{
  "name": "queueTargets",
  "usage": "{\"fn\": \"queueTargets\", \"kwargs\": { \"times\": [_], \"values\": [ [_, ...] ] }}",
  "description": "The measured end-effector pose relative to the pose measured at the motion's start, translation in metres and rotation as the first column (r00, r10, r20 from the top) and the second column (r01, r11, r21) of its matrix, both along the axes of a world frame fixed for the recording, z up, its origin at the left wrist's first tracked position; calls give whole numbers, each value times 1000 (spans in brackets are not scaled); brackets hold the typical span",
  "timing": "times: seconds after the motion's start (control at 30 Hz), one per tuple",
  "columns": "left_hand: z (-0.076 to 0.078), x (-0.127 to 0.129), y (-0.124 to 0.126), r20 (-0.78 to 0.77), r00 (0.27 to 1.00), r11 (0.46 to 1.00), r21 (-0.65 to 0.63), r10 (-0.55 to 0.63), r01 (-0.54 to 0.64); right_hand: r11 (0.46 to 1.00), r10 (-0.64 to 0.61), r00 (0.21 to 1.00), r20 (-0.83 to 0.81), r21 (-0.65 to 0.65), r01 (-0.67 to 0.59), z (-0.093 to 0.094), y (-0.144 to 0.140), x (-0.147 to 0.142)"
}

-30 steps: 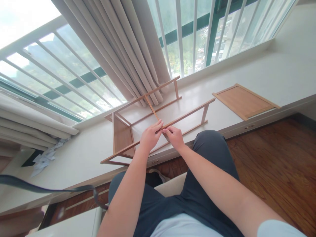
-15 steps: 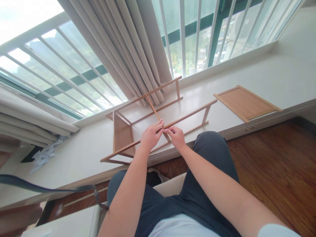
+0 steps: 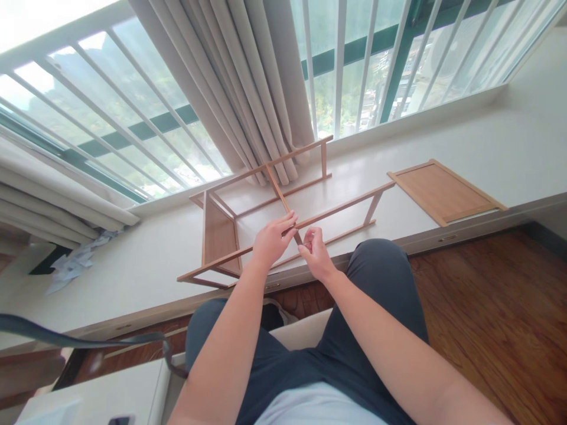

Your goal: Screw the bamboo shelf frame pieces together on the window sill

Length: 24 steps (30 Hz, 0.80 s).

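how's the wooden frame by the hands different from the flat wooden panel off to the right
The wooden frame is an open skeleton of thin rails with one panel fitted at its left end; the flat panel is a solid board with a raised rim. The frame stands up off the sill; the panel lies flat. Both hands, left hand and right hand, are at the frame; the panel lies untouched. Both are the same light wood.

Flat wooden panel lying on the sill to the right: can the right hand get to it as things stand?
Probably yes. The flat wooden panel lies uncovered on the white sill, with bare sill between it and the right hand, which is at the light wooden frame.
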<state>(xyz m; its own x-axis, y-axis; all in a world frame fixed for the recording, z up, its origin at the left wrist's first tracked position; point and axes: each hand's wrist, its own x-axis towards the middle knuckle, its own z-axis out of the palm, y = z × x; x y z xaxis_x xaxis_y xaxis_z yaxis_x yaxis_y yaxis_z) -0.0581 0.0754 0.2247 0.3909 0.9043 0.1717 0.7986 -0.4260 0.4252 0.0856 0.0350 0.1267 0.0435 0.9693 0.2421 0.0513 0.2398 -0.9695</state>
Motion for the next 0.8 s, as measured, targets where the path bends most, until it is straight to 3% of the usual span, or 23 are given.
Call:
{"fn": "queueTargets", "kwargs": {
  "times": [0.1,0.33,0.57,0.8],
  "values": [
    [0,1,0,2,1000,1000,-3,14,-14,999,34,999,13,19,-34,-2,0,1],
    [-1,1,0,16,1000,1000,4,21,-21,996,-34,997,71,88,27,-1,-1,4],
    [-4,1,1,9,999,999,-13,48,-48,994,54,978,200,79,-71,7,-7,11],
    [-5,0,1,36,999,999,-7,36,-35,994,-99,921,377,77,75,23,-8,20]
  ]
}}
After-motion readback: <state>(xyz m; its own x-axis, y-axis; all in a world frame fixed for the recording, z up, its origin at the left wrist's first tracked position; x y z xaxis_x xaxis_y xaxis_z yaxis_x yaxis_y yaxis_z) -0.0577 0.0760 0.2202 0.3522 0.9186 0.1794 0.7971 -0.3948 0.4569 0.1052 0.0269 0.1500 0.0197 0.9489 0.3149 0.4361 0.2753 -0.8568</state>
